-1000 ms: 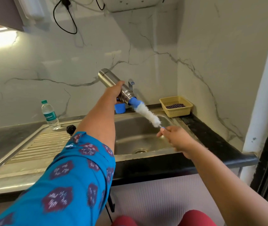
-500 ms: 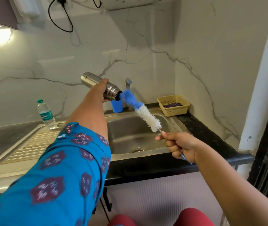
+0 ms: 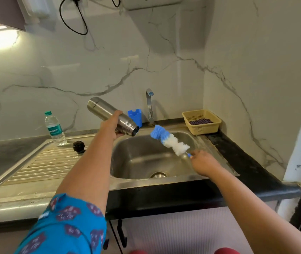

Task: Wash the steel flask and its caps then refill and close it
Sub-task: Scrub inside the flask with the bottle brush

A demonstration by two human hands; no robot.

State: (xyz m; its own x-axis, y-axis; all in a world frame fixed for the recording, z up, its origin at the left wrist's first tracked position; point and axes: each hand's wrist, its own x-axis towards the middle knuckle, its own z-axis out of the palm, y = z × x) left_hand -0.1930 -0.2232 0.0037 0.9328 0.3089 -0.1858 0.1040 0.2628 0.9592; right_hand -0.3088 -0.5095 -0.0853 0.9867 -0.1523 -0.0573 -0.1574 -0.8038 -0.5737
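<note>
1. The right hand [image 3: 203,163] curls round the thin handle of the bottle brush [image 3: 169,141], whose blue-and-white head hangs over the sink [image 3: 217,158], clear of the flask's mouth.
2. The left hand [image 3: 111,125] wraps the steel flask [image 3: 109,114] at mid-body, tilted with its open mouth down toward the basin.
3. To scrub well, I judge the brush should line up with the flask's axis before entering, so the bristles reach the bottom.
4. A black cap [image 3: 78,146] rests on the drainboard, beside a plastic water bottle [image 3: 55,129].
5. Behind stands the tap [image 3: 149,105].
</note>
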